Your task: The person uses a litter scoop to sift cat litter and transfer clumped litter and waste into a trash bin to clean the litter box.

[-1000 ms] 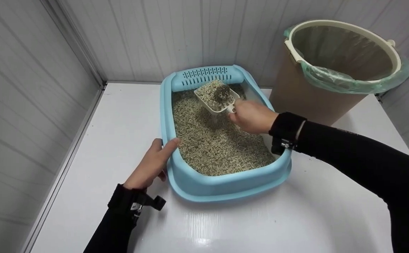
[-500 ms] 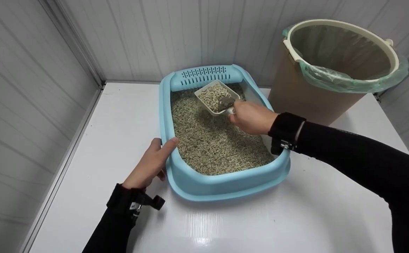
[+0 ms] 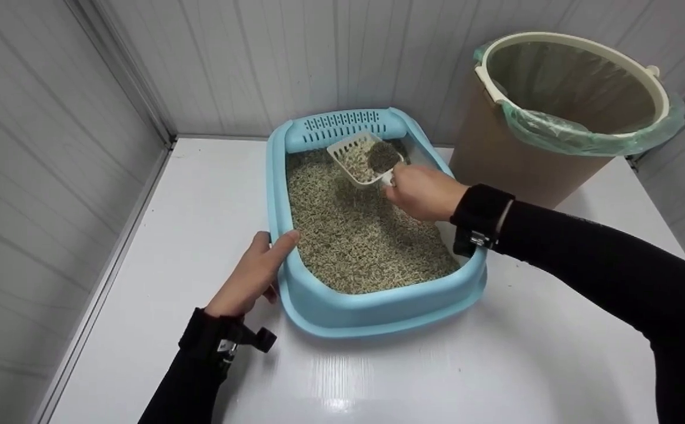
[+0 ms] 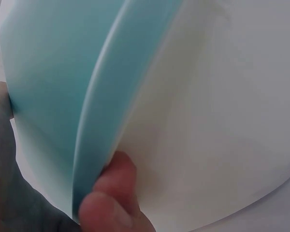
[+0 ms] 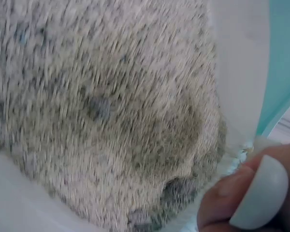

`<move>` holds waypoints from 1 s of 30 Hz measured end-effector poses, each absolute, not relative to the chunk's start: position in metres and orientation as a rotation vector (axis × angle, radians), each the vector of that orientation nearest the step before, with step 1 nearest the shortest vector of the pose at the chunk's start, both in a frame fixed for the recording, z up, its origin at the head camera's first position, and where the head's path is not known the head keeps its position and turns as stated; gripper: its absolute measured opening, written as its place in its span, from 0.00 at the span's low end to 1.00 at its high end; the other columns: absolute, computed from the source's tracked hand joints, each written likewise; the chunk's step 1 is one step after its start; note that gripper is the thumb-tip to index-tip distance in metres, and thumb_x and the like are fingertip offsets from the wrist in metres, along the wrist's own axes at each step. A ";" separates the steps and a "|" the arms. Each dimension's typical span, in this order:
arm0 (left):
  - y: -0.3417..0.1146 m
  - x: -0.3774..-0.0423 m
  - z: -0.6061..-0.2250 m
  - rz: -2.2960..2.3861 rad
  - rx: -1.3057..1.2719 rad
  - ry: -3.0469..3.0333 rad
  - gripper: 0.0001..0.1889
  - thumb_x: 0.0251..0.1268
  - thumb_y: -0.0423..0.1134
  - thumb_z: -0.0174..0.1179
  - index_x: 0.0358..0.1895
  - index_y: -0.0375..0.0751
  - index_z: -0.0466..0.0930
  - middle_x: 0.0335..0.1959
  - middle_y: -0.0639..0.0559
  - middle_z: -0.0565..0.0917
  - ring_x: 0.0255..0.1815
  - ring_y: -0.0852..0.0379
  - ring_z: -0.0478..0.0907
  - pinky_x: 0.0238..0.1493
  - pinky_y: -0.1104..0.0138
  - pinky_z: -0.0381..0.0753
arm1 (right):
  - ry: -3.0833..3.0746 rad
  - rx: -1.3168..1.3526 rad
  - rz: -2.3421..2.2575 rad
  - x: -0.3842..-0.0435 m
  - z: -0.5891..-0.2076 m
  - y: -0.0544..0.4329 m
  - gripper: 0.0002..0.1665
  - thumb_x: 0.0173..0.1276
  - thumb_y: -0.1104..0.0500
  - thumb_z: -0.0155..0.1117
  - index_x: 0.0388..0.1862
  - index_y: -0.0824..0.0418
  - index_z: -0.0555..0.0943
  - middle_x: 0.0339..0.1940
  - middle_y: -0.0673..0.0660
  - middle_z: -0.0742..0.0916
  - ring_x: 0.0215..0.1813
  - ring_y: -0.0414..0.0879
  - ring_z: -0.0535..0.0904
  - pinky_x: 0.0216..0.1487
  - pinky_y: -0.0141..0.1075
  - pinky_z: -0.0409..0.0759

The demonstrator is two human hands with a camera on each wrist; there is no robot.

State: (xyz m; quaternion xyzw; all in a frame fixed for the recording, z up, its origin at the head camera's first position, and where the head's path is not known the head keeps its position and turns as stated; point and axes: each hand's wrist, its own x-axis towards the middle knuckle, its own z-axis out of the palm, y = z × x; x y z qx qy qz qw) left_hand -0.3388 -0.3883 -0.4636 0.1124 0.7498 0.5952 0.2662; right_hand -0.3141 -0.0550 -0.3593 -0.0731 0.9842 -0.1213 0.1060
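Note:
A light blue litter box (image 3: 372,312) filled with pelleted cat litter (image 3: 354,253) stands on the white table. My right hand (image 3: 428,191) grips the handle of a white slotted litter scoop (image 3: 342,159), held over the litter at the box's far end. In the scoop lie some pale pellets and one dark round clump (image 3: 383,157). The right wrist view shows the handle's rounded white end (image 5: 263,195) jutting from the fist. At the near left side my left hand (image 3: 254,274) holds the box, its thumb on the rim; fingertips (image 4: 111,183) curl at the lower edge in the left wrist view.
A tall brown bin (image 3: 507,153) with a cream rim and green plastic liner stands right behind the box. Grey panelled walls (image 3: 230,65) close off the back and both sides. White tabletop (image 3: 201,194) shows left of the box.
The scoop has tilted and shifted slightly; much of its loose litter is gone, so its slots show. The dark clump has rolled about inside it. The left hand stays put.

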 end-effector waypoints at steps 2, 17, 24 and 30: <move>-0.388 -0.339 -0.463 1.606 0.303 2.023 0.35 0.80 0.69 0.61 0.58 0.38 0.65 0.38 0.40 0.76 0.20 0.54 0.74 0.15 0.65 0.70 | 2.905 -0.204 -0.354 -0.315 -0.359 -0.055 0.25 0.92 0.54 0.52 0.63 0.78 0.75 0.37 0.60 0.81 0.36 0.56 0.80 0.47 0.53 0.85; -0.389 -0.340 -0.461 1.613 0.311 2.032 0.34 0.80 0.68 0.60 0.58 0.38 0.65 0.38 0.41 0.74 0.20 0.54 0.72 0.14 0.65 0.69 | 2.930 -0.206 -0.351 -0.317 -0.351 -0.059 0.20 0.92 0.53 0.53 0.57 0.72 0.76 0.34 0.58 0.80 0.34 0.54 0.79 0.45 0.52 0.84; -0.391 -0.341 -0.462 1.608 0.311 2.037 0.34 0.81 0.68 0.60 0.57 0.37 0.65 0.38 0.40 0.75 0.19 0.55 0.72 0.14 0.65 0.70 | 2.924 -0.198 -0.369 -0.319 -0.348 -0.061 0.19 0.91 0.54 0.53 0.56 0.71 0.76 0.34 0.57 0.79 0.33 0.53 0.77 0.43 0.50 0.82; -0.389 -0.341 -0.463 1.610 0.312 2.034 0.34 0.81 0.68 0.61 0.57 0.38 0.65 0.38 0.40 0.75 0.20 0.54 0.72 0.15 0.64 0.69 | 2.926 -0.179 -0.380 -0.317 -0.347 -0.062 0.20 0.91 0.52 0.53 0.57 0.71 0.76 0.35 0.58 0.81 0.33 0.53 0.78 0.42 0.50 0.83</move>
